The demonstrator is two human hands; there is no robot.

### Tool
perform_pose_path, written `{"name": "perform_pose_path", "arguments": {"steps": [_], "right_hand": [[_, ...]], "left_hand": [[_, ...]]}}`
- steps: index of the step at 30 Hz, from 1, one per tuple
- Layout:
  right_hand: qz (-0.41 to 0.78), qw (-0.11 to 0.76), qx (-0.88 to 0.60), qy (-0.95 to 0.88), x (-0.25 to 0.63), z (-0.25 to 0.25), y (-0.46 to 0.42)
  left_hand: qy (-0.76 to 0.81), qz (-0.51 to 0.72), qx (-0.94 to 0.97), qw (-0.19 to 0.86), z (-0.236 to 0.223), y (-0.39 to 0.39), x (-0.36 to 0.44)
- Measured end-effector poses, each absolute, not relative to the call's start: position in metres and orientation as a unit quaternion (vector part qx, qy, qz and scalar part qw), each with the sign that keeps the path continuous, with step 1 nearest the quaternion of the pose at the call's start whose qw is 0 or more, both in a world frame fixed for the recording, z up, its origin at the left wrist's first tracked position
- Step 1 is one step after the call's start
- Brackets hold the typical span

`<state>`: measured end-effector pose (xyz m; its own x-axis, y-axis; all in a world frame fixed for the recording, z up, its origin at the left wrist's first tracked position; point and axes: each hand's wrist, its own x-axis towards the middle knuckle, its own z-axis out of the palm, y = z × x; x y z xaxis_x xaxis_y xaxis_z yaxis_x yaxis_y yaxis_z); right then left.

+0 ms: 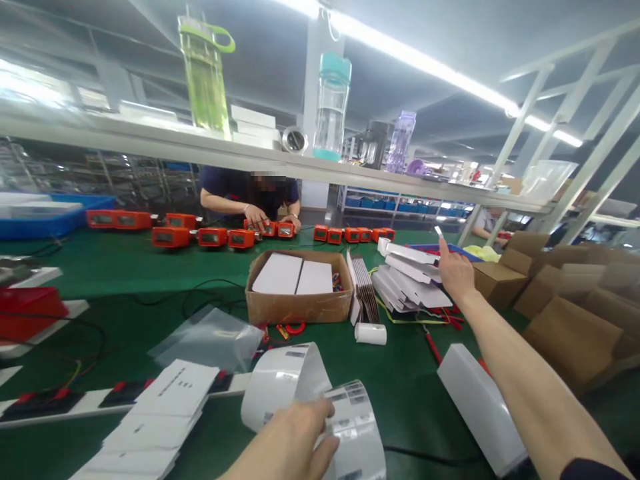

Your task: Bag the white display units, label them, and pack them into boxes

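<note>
1. The left hand (287,433) is at the near edge of the table (405,393), its thumb and fingers curled around the inner edge of a looped label strip (357,433). The fingers touch the strip, but how firmly they close on it cannot be told.

2. The right hand (456,272) is raised toward the right side of the table, index finger extended, with a small white slip (439,231) at its tip. Whether the slip is pinched or merely stuck there is unclear.

3. As for progress, the slip appears to be off the strip and is not on any box. Plenty of printed strip remains in the two loops, so much of it looks unused.

4. Near the right hand lies an untidy pile of white cartons (407,283); whether they carry labels cannot be made out. A closed-looking white box (477,410) lies below the right forearm, toward the near right corner.

5. A fanned stack of printed white pieces (155,417) lies at the near left, apart from the left hand.

6. Mid-table, an open cardboard box (300,309) holds flat white pieces. Open brown cartons (575,340) crowd the right edge.

7. Across the table, a co-worker (225,199) has both hands at the orange-framed units (171,237), which stand in a broken row.
</note>
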<state>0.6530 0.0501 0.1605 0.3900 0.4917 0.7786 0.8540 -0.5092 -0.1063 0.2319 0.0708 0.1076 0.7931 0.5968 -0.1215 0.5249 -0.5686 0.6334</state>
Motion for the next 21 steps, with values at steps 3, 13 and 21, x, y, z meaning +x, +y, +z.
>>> {"name": "perform_pose_path", "arguments": {"steps": [3, 13, 21], "right_hand": [[-0.391, 0.26, -0.784, -0.405, 0.643, 0.198, 0.047], [-0.309, 0.674, -0.519, -0.425, 0.437, 0.246, 0.024], [-0.046, 0.813, -0.393, -0.426, 0.301, 0.241, 0.008]], "left_hand": [[0.278, 0.084, 0.904, 0.313, 0.121, 0.074, 0.23], [0.149, 0.456, 0.862, -0.164, 0.158, 0.081, 0.251], [0.13, 0.562, 0.775, -0.257, 0.216, 0.094, 0.168]]}}
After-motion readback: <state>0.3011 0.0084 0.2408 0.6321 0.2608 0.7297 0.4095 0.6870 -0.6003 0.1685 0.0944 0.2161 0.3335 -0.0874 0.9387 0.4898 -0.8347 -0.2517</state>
